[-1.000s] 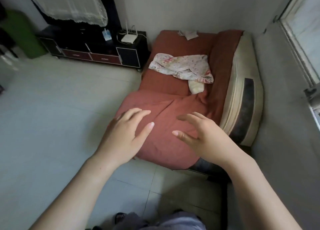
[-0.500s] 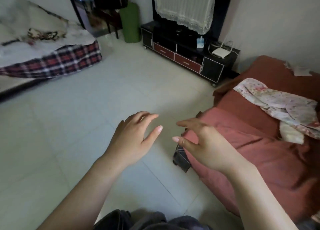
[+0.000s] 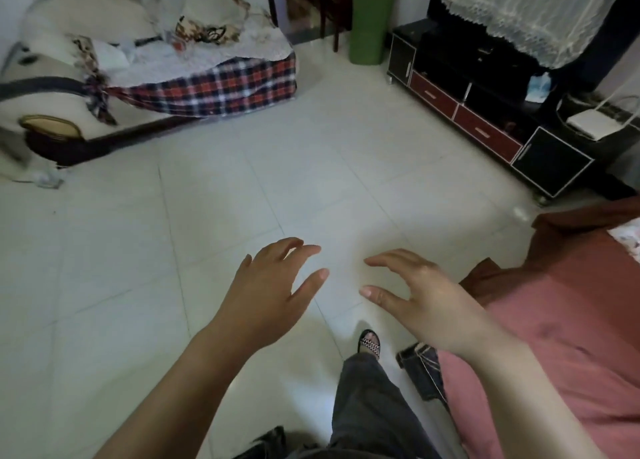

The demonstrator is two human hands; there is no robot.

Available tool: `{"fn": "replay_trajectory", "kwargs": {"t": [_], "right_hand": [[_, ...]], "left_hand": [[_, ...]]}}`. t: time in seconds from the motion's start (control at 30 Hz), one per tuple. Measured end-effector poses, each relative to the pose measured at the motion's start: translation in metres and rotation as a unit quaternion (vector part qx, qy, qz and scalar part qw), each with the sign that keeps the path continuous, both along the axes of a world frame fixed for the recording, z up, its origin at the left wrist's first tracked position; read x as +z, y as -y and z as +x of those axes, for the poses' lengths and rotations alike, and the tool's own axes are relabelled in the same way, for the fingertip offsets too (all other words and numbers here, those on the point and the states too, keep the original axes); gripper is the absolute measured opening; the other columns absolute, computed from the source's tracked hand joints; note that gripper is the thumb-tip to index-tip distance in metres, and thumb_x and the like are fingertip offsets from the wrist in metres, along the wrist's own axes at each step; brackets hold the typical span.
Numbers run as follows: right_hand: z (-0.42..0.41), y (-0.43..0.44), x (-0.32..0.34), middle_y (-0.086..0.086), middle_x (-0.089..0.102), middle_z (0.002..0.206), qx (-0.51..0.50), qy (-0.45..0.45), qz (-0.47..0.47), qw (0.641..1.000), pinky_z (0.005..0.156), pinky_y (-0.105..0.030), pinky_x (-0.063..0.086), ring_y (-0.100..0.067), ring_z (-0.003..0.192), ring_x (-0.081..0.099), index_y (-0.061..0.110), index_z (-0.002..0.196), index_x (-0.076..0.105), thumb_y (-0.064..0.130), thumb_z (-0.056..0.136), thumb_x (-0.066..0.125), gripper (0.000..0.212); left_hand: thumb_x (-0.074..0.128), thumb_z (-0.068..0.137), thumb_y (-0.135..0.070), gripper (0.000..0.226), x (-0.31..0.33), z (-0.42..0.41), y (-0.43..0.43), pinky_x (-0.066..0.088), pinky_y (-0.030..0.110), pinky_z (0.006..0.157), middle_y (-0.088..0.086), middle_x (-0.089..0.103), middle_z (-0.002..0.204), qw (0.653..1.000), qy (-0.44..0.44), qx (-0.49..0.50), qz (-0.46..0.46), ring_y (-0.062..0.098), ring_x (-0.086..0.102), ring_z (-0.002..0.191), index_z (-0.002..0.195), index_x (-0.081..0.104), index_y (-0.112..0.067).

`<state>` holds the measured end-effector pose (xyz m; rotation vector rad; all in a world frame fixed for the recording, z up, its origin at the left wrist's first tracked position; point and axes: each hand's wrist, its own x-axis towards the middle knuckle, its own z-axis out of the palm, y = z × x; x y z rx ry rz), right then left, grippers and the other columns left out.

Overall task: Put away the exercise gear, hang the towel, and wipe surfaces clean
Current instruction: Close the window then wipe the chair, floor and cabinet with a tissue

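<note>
My left hand (image 3: 268, 294) and my right hand (image 3: 420, 296) hover side by side over the pale tiled floor (image 3: 242, 199), both empty with fingers spread and slightly curled. A rolled green exercise mat (image 3: 370, 19) stands upright at the far wall, between a doorway and a black cabinet. A floral cloth (image 3: 628, 239) shows only as a sliver at the right edge, lying on the red-covered mattress (image 3: 561, 320). No hand touches any of these.
A black TV cabinet (image 3: 485, 112) with red drawers runs along the right wall, a white router (image 3: 588, 124) on it, a lace cover (image 3: 533, 12) hanging above. A sofa with a plaid blanket (image 3: 214, 84) sits at the far left. My leg and sandalled foot (image 3: 370, 344) stand below.
The view has swung left from the red mattress to the open floor, bringing the plaid-covered sofa and the green mat into sight. Both hands keep the same open pose.
</note>
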<state>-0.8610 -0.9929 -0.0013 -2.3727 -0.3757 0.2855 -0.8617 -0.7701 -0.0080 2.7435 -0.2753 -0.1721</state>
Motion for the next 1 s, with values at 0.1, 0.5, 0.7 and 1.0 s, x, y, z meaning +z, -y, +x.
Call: {"fn": "replay_trajectory", "kwargs": {"t": [0.1,0.5,0.7,1.0], "right_hand": [[0.064,0.015,-0.009,0.015,0.052,0.127,0.006,-0.012,-0.009,1.000,0.101,-0.024,0.038,-0.003,0.119,0.047,0.028,0.125,0.054,0.058,0.081,0.050,0.053],[0.269,0.088,0.000,0.023,0.048,0.125,-0.034,-0.042,-0.035,0.998,0.087,-0.009,0.034,0.006,0.109,0.043,0.033,0.126,0.050,0.055,0.085,0.051,0.046],[0.354,0.063,0.002,0.027,0.045,0.125,0.021,-0.063,-0.036,0.997,0.090,-0.015,0.035,0.005,0.112,0.043,0.038,0.125,0.048,0.058,0.085,0.048,0.045],[0.523,-0.032,0.007,0.023,0.042,0.134,0.097,-0.064,-0.059,0.991,0.086,-0.016,0.034,0.002,0.116,0.042,0.036,0.130,0.044,0.057,0.087,0.047,0.048]], "left_hand": [[0.007,0.079,-0.070,0.074,-0.006,0.059,0.010,0.033,0.046,0.107,-0.010,0.039,0.144,1.000,-0.018,0.005,0.019,0.012,0.036,0.133,0.135,0.040,-0.037],[0.007,0.077,-0.072,0.075,0.015,0.278,0.088,0.033,0.046,0.107,-0.011,0.040,0.143,0.999,-0.018,-0.029,0.001,0.012,0.037,0.132,0.136,0.039,-0.038],[0.004,0.073,-0.075,0.079,0.010,0.345,0.056,0.034,0.044,0.108,-0.013,0.040,0.144,0.999,-0.028,0.033,0.006,0.011,0.038,0.132,0.135,0.039,-0.040],[0.017,0.081,-0.071,0.067,-0.010,0.489,-0.017,0.038,0.042,0.105,-0.012,0.042,0.142,0.995,-0.027,0.085,-0.036,0.012,0.042,0.128,0.134,0.042,-0.038]]}}
